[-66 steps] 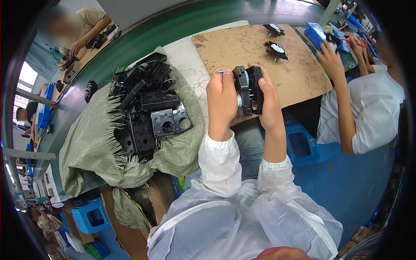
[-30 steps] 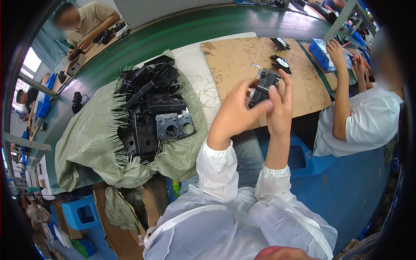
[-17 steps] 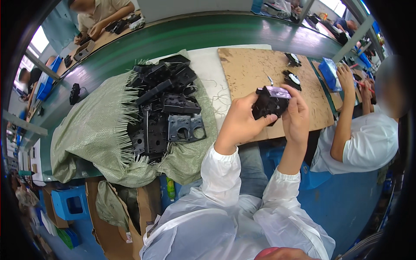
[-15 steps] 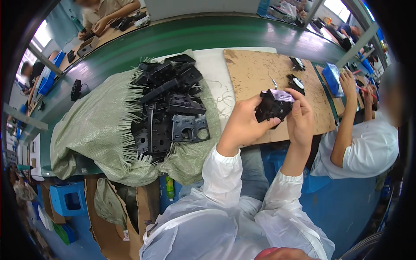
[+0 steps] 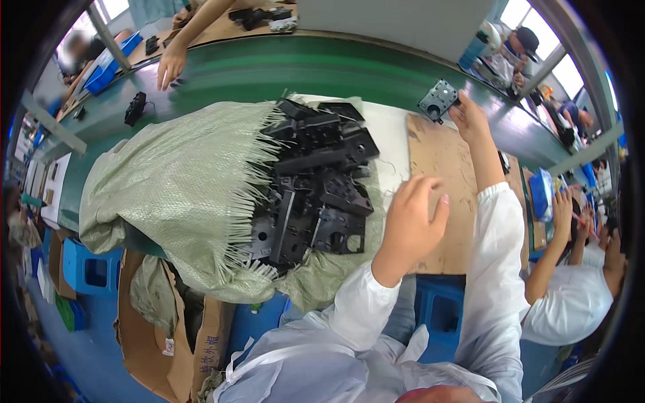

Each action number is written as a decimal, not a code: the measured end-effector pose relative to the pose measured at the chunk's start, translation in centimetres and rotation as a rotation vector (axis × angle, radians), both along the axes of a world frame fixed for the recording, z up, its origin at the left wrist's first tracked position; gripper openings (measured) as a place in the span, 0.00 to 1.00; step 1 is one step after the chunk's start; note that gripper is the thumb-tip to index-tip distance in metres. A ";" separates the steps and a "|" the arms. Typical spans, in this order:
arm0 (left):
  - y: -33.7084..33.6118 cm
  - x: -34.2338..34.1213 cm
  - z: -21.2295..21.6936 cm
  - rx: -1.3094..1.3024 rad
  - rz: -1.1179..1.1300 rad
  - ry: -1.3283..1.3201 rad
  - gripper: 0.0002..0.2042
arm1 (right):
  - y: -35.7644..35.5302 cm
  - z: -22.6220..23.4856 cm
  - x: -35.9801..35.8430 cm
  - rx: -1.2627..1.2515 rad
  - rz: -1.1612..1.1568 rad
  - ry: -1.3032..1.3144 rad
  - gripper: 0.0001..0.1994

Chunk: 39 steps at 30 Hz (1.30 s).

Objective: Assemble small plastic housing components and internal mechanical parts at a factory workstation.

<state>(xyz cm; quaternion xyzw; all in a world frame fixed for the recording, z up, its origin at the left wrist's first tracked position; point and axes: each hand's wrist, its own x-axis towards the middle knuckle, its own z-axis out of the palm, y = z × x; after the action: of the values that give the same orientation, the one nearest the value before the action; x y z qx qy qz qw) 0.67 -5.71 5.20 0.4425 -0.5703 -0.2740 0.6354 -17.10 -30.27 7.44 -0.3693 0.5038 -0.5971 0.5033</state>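
Observation:
Stretched far forward over the green conveyor belt (image 5: pixel 376 74), my right hand (image 5: pixel 471 115) grips a black plastic housing (image 5: pixel 438 99) by its right edge. The housing's flat face shows round holes and small fittings. My left hand (image 5: pixel 415 225) holds nothing; its thumb stands apart from the fingers above the left edge of the brown board (image 5: pixel 463 242). Left of that hand, a heap of black plastic housings (image 5: pixel 316 174) spills from a pale green woven sack (image 5: pixel 175 174) with a frayed mouth.
An open cardboard box (image 5: pixel 144 342) stands below the sack, near blue stools (image 5: pixel 94 267). On the belt at left lies a small black part (image 5: pixel 135 109). Another person's arm (image 5: pixel 195 30) reaches over the belt's far side. To the right a co-worker sits by a blue bin (image 5: pixel 541 191).
My right hand has carried the housing forward over the belt. My left hand has let go of it and sits lower. The view has turned, and a co-worker's arm now reaches over the belt.

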 end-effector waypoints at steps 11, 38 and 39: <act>-2.2 0.5 0.8 0.004 -0.055 0.048 0.04 | -9.6 -4.7 2.0 -0.630 -0.151 1.351 0.29; -0.8 -4.5 2.2 0.208 -0.144 -0.139 0.08 | 20.8 5.9 -7.1 -0.249 0.087 1.395 0.14; -0.9 -5.5 2.2 0.205 -0.153 -0.150 0.08 | 22.8 4.8 -8.4 -0.210 0.061 1.361 0.14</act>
<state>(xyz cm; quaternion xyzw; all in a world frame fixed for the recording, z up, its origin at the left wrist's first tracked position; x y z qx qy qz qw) -4.80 -6.59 7.43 0.4797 -0.6174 -0.3447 0.5195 -25.46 -7.51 12.28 -0.7230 0.6364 -0.2634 0.0530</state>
